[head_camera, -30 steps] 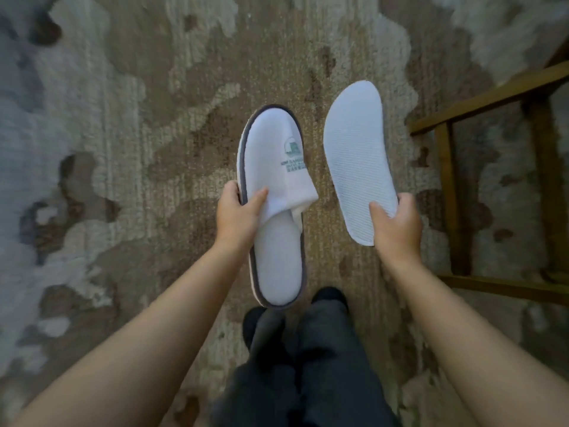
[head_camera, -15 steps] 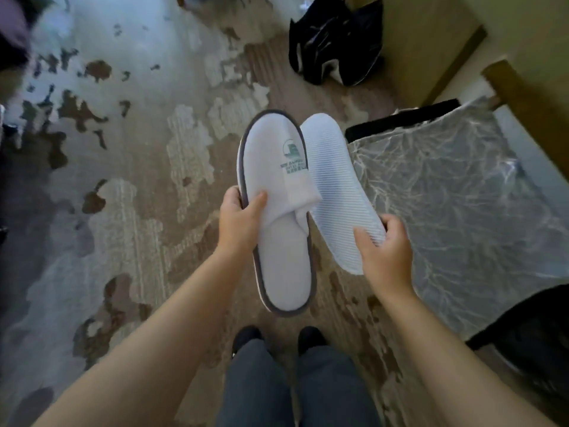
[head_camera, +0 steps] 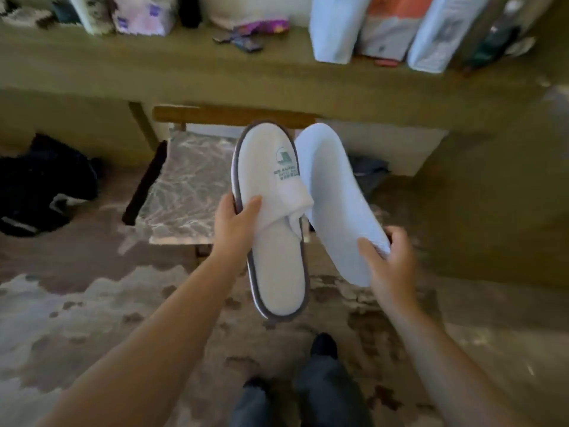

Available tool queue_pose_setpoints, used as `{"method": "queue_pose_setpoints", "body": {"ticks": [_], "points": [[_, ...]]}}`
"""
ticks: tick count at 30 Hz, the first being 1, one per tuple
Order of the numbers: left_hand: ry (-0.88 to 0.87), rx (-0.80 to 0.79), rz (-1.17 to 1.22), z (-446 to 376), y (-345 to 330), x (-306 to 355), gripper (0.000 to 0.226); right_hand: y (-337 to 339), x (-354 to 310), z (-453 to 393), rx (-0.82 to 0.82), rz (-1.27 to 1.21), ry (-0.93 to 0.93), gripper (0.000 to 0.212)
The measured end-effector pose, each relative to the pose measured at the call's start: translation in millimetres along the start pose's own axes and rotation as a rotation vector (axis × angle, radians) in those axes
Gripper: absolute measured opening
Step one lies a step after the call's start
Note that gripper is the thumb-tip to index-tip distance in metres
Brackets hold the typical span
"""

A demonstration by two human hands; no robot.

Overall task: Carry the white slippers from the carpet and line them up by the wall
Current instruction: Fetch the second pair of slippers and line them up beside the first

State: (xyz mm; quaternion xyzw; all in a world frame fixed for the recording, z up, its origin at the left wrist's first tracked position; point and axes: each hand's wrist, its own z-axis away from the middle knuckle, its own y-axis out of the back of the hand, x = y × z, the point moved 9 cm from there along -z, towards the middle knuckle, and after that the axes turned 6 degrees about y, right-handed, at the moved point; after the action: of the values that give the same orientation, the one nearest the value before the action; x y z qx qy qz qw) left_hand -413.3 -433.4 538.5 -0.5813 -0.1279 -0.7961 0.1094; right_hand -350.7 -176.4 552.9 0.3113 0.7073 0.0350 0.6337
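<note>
Both white slippers are held up in front of me, side by side and touching. My left hand (head_camera: 234, 223) grips the grey-trimmed slipper (head_camera: 278, 263) by its left edge, its top side with a green logo facing me. My right hand (head_camera: 390, 263) pinches the heel end of the second slipper (head_camera: 332, 195), whose ribbed white sole is turned toward me. Below them lies the patchy brown and grey carpet (head_camera: 77, 318). My two feet in dark trousers stand on it.
A wooden-framed stool with a marbled seat (head_camera: 184, 186) stands under a long olive desk (head_camera: 215, 72) loaded with boxes and bags. A black bag (head_camera: 40, 183) lies on the floor at the left. A dark bag (head_camera: 368, 174) sits under the desk at the right.
My view has swung up and around from the carpet to the desk and stool. The slippers stay in my hands and have come closer together.
</note>
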Motion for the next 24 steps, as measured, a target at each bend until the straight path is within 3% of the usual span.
{"method": "queue_pose_setpoints", "body": {"ticks": [6,14,18,24], "points": [[-0.082,-0.421,-0.131,100,-180,3,0.013,189,58,72,0.423,0.002,-0.226,0.017],[-0.119,-0.904,-0.278,321,-394,-45,0.011,415,135,213,0.872,0.122,-0.364,0.017],[-0.098,-1.115,-0.268,438,-471,-64,0.010,511,159,279,1.009,0.204,-0.387,0.017],[-0.068,-1.270,-0.348,561,-556,-94,0.006,604,198,344,1.147,0.276,-0.462,0.018]]}}
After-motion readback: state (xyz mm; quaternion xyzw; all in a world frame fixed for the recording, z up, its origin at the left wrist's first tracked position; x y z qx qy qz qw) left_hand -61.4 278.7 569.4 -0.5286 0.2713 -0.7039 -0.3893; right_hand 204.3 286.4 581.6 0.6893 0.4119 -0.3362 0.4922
